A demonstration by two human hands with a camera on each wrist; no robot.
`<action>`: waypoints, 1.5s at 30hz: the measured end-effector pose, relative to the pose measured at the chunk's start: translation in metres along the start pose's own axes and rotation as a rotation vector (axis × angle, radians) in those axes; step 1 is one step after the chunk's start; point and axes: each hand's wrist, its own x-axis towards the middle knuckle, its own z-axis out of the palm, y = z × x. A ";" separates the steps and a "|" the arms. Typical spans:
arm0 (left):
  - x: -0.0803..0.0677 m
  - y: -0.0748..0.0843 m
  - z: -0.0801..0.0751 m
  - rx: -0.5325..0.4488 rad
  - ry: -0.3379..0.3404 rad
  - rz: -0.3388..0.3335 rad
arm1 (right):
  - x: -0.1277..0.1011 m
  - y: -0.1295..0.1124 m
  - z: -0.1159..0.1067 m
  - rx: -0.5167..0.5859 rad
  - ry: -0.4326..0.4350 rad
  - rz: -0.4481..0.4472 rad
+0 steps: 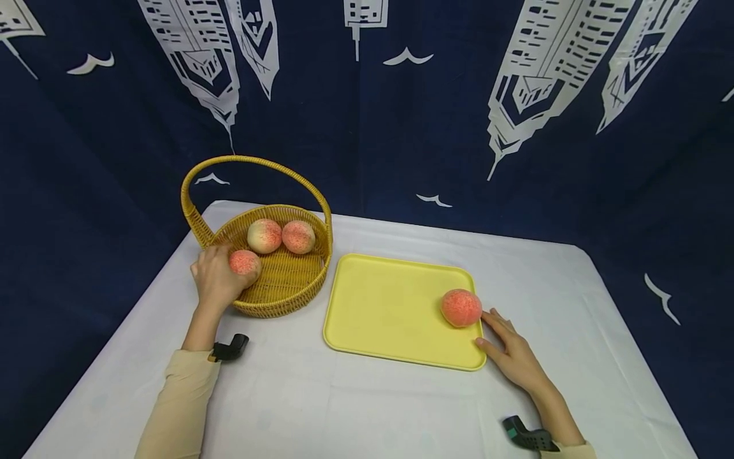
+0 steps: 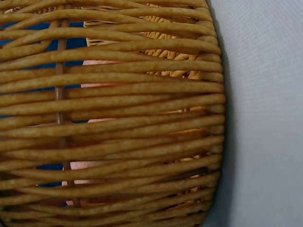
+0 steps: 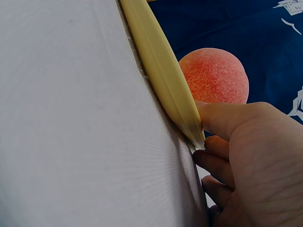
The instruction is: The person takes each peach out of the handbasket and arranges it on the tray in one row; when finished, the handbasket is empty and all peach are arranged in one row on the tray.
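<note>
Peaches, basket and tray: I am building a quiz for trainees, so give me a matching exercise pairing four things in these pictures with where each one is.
Things:
1. Left hand
2. Right hand
3. Lone peach
4. Basket

Places:
A. On the yellow tray, near its right edge
B. Holding a peach at the basket's near rim
C. On the white tablecloth, left of the tray
D. At the tray's right corner, thumb on the rim

Pairs: 1-B, 2-D, 3-A, 4-C
</note>
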 end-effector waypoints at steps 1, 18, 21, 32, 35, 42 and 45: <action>0.000 0.000 0.000 0.007 -0.005 0.004 | 0.000 0.000 0.000 0.000 0.000 0.001; 0.000 0.003 0.002 0.077 -0.023 0.047 | -0.002 0.003 -0.001 0.000 0.004 -0.007; 0.001 0.004 0.001 0.057 -0.012 0.038 | -0.002 0.002 -0.001 0.000 0.004 -0.001; -0.001 0.013 -0.003 -0.210 0.132 -0.040 | -0.001 0.000 0.000 -0.005 0.000 0.010; -0.003 0.017 -0.006 -0.297 0.169 -0.048 | 0.000 0.000 0.000 -0.007 -0.001 0.009; -0.007 0.031 -0.016 -0.410 0.207 -0.004 | 0.000 -0.001 0.000 -0.006 -0.009 0.022; -0.010 0.039 -0.019 -0.454 0.210 0.038 | 0.000 -0.001 0.000 -0.008 -0.010 0.026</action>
